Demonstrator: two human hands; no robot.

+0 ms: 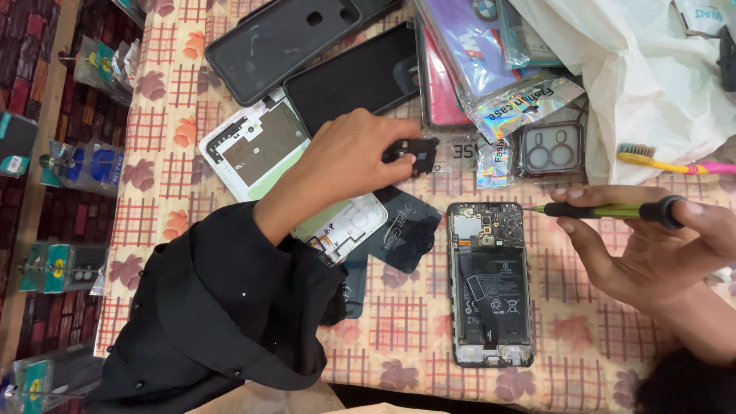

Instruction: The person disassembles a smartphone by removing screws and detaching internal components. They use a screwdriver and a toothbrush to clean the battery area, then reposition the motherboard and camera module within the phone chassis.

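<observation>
An opened phone lies face down on the patterned tablecloth, its black battery and circuit board exposed. My right hand grips a green-and-black screwdriver whose tip rests at the phone's upper right corner. Above and left of the phone, my left hand pinches a small black plastic cover piece. My left arm wears a black sleeve.
A white phone frame and dark phone backs lie at upper left. Packaged phone cases, a clear camera-cutout case, a white plastic bag and a toothbrush crowd the upper right. Shelved goods line the left floor.
</observation>
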